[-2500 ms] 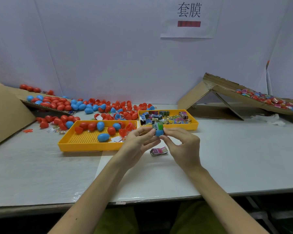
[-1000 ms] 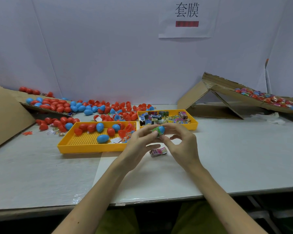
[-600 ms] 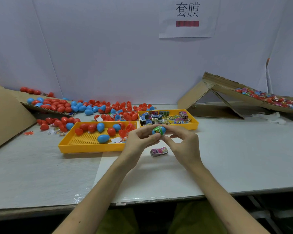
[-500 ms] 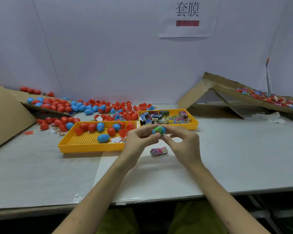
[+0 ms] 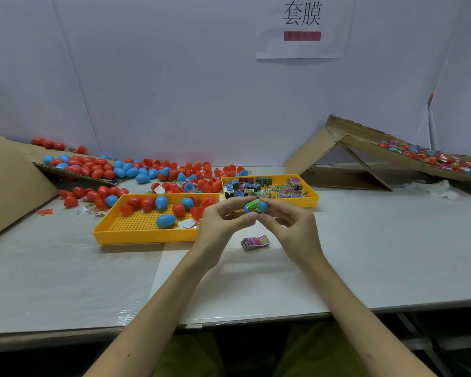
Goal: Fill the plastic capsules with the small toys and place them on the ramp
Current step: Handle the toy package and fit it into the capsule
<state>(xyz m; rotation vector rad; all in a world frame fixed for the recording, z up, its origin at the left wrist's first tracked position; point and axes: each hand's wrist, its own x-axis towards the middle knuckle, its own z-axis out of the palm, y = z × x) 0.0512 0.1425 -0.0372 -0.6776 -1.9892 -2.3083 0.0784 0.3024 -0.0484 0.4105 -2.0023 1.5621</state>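
I hold a blue capsule (image 5: 257, 207) with a green printed band round its middle above the table, lying sideways. My left hand (image 5: 223, 223) pinches its left end and my right hand (image 5: 291, 227) pinches its right end. A small pink printed sleeve (image 5: 254, 242) lies flat on the table just below my hands. The cardboard ramp (image 5: 365, 148) stands at the far right, with several banded capsules (image 5: 430, 157) lying on its slope.
A yellow tray (image 5: 136, 235) with red and blue capsules sits left of my hands. A second yellow tray (image 5: 312, 202) behind them holds printed sleeves. Loose red and blue capsules (image 5: 98, 167) spread over the back left, partly on cardboard (image 5: 8, 186). White paper (image 5: 435, 187) lies under the ramp.
The capsule has turned from upright to lying sideways between my fingertips, and the green band now sits round its middle. Both hands stayed in about the same place.
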